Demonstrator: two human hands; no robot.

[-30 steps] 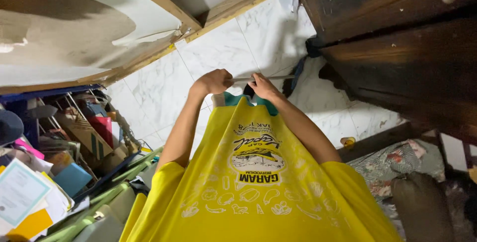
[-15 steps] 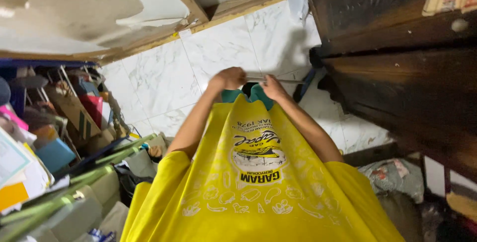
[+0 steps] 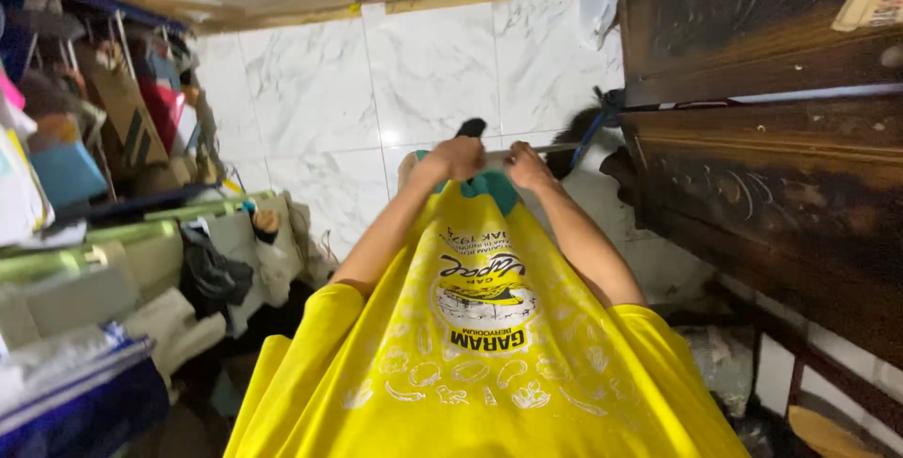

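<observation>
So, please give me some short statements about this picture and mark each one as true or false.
1. Both hands hold a thin grey rod out in front of the body. True: the left hand and the right hand each close on it.
2. The shirt is red. False: it is yellow with a teal neckband.
3. The floor is white marble-patterned tile. True.
4. The dark carved wooden furniture stands on the person's left. False: it is on the right; cluttered shelves are on the left.

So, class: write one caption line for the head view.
Both hands, left hand and right hand, grip a thin stick above white marble floor tiles.
</observation>
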